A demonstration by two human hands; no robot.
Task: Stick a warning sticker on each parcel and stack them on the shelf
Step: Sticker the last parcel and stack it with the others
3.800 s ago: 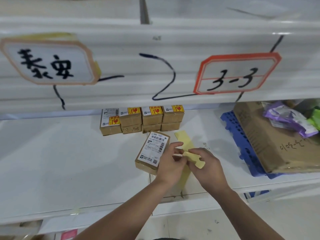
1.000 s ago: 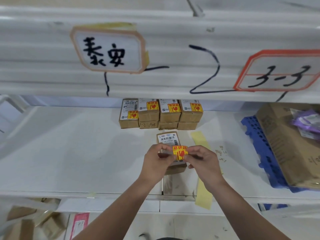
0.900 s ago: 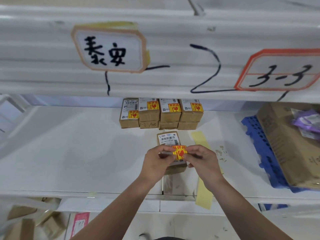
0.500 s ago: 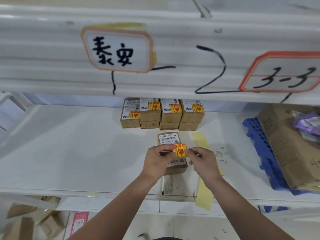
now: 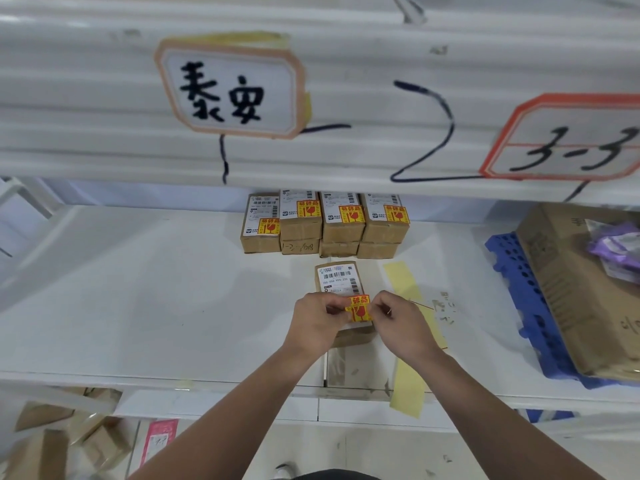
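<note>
Floor below: loose brown cardboard boxes (image 5: 41,445) and a pink paper slip (image 5: 159,438) lie under the shelf's front edge, clear of the work.
Left hand: the left hand (image 5: 317,323) has its grip pinched on the left edge of the sticker, fingers curled.
Right hand: the right hand (image 5: 398,327) pinches the opposite edge. Holding it on two sides probably keeps it flat and square for laying down.
Sticker: the square yellow-and-red warning sticker (image 5: 359,308) sits between the two hands over the near half of the parcel. I cannot tell whether it touches yet.
Parcel: the small brown cardboard parcel with a white barcode label (image 5: 337,278) lies flat on the white shelf board (image 5: 138,306), barcode end left uncovered.
Backing strip: a pale yellow paper backing strip (image 5: 405,296) lies just right of the parcel and overhangs the front edge; it could snag the right wrist.
Stack: a double-layer row of stickered brown parcels (image 5: 343,223) stands at the back, the left column a single parcel, so likely the next spot.
Right side: a blue perforated plastic pallet (image 5: 512,289) carries a large brown cardboard carton (image 5: 568,289), well apart.
Above: two hand-lettered white signs (image 5: 230,88) on the upper shelf's front overhang the stack, so headroom looks tight.
</note>
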